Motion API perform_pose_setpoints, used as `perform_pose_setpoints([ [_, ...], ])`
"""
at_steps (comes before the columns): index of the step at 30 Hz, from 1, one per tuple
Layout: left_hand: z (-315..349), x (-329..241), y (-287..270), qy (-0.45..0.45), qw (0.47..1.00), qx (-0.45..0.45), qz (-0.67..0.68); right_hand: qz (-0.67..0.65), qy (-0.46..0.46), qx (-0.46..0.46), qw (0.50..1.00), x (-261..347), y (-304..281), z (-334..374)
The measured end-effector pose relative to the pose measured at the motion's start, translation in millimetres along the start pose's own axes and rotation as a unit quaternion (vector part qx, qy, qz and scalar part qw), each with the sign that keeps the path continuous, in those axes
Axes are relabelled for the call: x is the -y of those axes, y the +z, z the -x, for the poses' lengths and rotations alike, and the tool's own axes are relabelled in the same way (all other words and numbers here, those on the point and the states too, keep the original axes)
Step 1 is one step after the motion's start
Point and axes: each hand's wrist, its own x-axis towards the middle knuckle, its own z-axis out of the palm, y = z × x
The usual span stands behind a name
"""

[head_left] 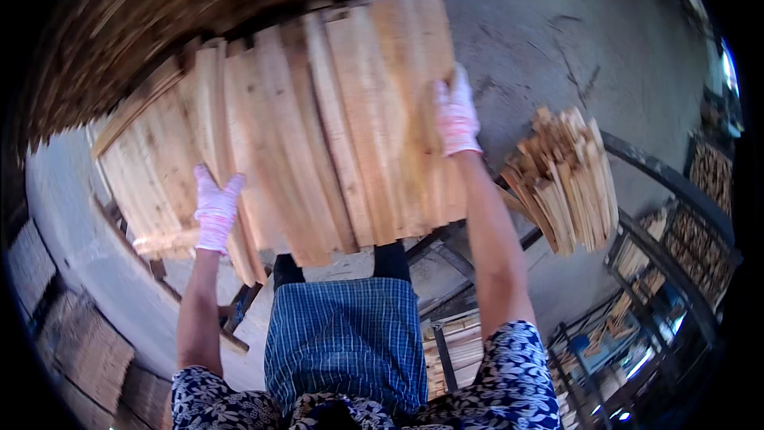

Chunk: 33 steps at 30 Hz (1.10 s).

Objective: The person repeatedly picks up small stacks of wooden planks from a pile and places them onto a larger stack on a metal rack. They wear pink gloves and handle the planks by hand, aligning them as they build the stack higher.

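L grip (pixel 216 205): thumb/fingers apart, on wood slats (pixel 278 135), set side by side ahead of torso. R grip (pixel 458 118): at slats' R edge; closure: can't tell. Stick bundle (pixel 569 187) beside dk. frame (pixel 672 185), R.

From my remote seat I'm seeing a bundle of upright wooden slats (pixel 569 187) over on the right, pale and ragged along the top. Beside it, a dark bar (pixel 676 183) slants across my view, bent by the lens. Up top left, there's a big brown wood stack (pixel 199 0), badly blurred! Grey floor (pixel 517 8) spreads across the upper right, with dark streaks (pixel 577 80) on it. Far right, I've got stacked wood pieces (pixel 710 179) behind dark framing, and something blue (pixel 676 302) lower down, too small to identify. And lower left, brown stacked bundles (pixel 83 346) sit near the rim.
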Motion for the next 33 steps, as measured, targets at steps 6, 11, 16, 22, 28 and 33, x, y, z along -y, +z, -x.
perform_pose_setpoints([
  [6,-6.4,-138.0,98.1,0.044,0.983,-0.088,-0.157,-0.061,0.065,0.149,0.985,50.3,29.9,-9.8],
  [11,-24.3,-109.3,106.9,0.093,0.970,-0.120,-0.192,-0.099,0.061,0.079,0.990,-14.2,26.8,1.0],
  [16,-32.9,-89.1,81.1,0.016,0.970,-0.128,-0.205,-0.440,0.371,-0.225,0.786,-74.5,-129.4,27.2],
  [22,-50.8,-99.3,73.0,0.015,0.970,-0.106,-0.217,-0.553,0.547,-0.377,0.503,-292.9,-206.5,72.5],
  [28,-70.6,-79.9,60.9,0.057,0.959,-0.147,-0.237,-0.612,0.497,-0.369,0.493,-317.3,-210.3,21.8],
  [33,-70.2,-80.8,63.2,0.075,0.956,-0.153,-0.238,-0.526,0.511,-0.330,0.594,-331.7,-204.4,90.5],
])
